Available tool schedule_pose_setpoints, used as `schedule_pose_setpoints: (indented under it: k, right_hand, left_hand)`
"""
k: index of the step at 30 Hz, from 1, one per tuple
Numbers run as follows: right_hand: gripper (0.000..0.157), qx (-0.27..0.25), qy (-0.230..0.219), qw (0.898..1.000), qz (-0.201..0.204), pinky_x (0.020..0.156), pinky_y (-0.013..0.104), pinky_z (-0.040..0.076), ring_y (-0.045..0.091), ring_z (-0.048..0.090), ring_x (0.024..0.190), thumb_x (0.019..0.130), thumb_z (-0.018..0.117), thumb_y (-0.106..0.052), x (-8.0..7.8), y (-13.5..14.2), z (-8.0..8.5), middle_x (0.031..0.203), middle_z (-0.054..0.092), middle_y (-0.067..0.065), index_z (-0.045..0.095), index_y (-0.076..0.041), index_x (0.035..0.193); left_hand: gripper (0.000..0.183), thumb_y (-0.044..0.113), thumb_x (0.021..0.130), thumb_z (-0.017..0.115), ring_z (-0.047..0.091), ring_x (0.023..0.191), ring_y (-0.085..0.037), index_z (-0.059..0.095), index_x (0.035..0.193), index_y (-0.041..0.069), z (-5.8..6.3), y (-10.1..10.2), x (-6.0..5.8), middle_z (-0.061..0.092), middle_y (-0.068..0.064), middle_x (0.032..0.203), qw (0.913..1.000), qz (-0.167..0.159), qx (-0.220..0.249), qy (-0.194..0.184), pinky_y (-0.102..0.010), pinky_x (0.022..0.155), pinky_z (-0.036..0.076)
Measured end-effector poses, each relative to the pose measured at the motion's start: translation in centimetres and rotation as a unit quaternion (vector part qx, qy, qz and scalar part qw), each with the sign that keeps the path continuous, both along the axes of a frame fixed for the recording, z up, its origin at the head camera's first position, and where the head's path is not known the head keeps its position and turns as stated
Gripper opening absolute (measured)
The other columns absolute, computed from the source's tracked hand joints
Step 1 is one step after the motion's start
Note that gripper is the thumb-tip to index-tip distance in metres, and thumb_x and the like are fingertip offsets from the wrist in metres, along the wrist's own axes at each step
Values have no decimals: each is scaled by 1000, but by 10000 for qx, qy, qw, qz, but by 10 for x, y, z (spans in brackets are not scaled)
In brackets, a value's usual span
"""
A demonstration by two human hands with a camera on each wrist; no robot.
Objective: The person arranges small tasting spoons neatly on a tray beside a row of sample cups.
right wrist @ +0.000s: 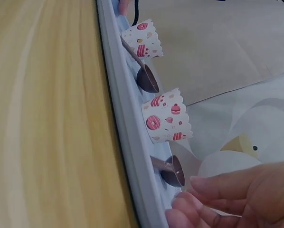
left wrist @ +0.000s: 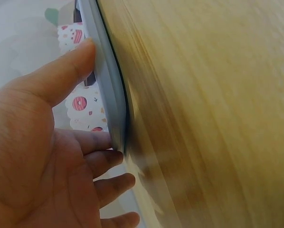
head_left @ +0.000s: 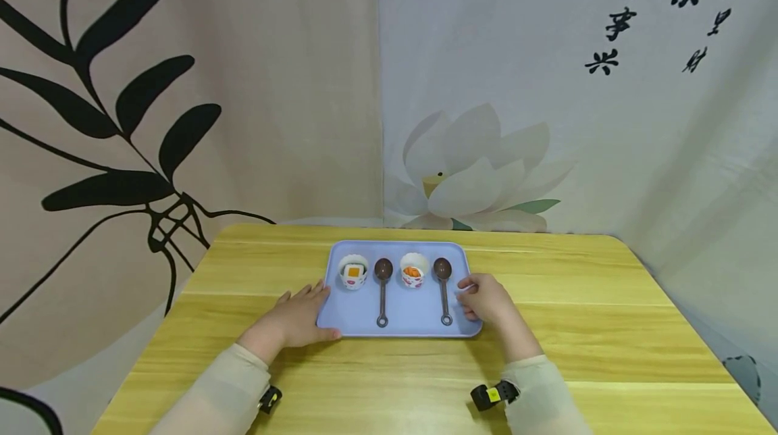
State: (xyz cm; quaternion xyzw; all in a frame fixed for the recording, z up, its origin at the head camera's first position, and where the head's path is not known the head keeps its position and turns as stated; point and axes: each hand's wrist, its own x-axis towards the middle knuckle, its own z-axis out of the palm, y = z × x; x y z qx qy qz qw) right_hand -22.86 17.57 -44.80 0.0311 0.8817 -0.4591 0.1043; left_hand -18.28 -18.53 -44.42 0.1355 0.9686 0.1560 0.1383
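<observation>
A light blue tray (head_left: 352, 317) lies on the table. It holds two paper cups and two brown spoons, set alternately. The left cup (head_left: 354, 284) has a white piece with an orange square in it; the right cup (head_left: 413, 281) has orange pieces. One spoon (head_left: 383, 286) lies between the cups, the other spoon (head_left: 444, 290) at the right. My left hand (head_left: 298, 319) is spread at the tray's left front corner, thumb by the front rim, fingers along the left side. My right hand (head_left: 486, 298) is at the right rim, fingers loosely bent, beside the right spoon, nothing seen in them.
The wooden table (head_left: 583, 327) extends around the tray on all sides. Behind it hangs a curtain (head_left: 292, 97) printed with dark leaves, a lotus and writing. A black wrist camera (head_left: 494, 394) sits at the right sleeve, another camera (head_left: 270, 398) at the left.
</observation>
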Motion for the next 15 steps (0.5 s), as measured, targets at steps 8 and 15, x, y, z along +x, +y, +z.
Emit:
schedule_pose_setpoints:
  k: [8, 15]
  right_hand:
    - [22, 446, 151, 9986, 257, 59, 33, 57, 21, 65, 63, 93, 65, -1, 5, 10, 7, 83, 64, 12, 64, 8, 113]
    - [22, 1029, 373, 9924, 557, 56, 29, 50, 20, 62, 63, 93, 68, -7, 10, 16, 11, 80, 65, 7, 67, 4, 112]
  left_hand:
    - [99, 55, 85, 73, 26, 145, -49, 34, 152, -7, -1, -1, 1, 27, -26, 159, 10000, 67, -2, -26, -70, 113, 16]
    - [100, 56, 85, 72, 25, 145, -48, 33, 152, -6, -3, -1, 0, 26, -25, 160, 10000, 66, 27, -18, -69, 114, 16]
